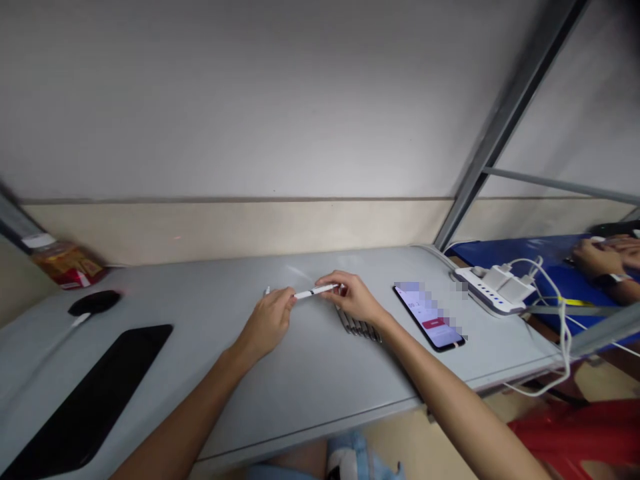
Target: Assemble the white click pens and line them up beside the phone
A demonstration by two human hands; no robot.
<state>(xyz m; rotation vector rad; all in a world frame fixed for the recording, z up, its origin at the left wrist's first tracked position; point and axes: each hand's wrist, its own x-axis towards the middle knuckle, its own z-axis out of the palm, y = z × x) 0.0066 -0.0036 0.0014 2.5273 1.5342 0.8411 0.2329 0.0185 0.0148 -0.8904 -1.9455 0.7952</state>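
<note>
Both hands grip one white pen [304, 294] with a dark band, held almost level above the grey table. My left hand [270, 319] is closed around its left end. At the other end, the fingers of my right hand [351, 295] pinch the pen near its tip. A small white end piece [267, 291] shows just behind my left hand; what it belongs to is hidden. Below my right wrist lie several pens [359, 328] side by side, partly covered by the hand and forearm.
Right of the pens lies a lit phone [429, 317], then a white power strip [490, 290] with plugs and cables. A black flat panel [95, 403], a black disc [95, 303] and a jar [65, 261] stand left. Another person's hands [600, 259] are over a blue table.
</note>
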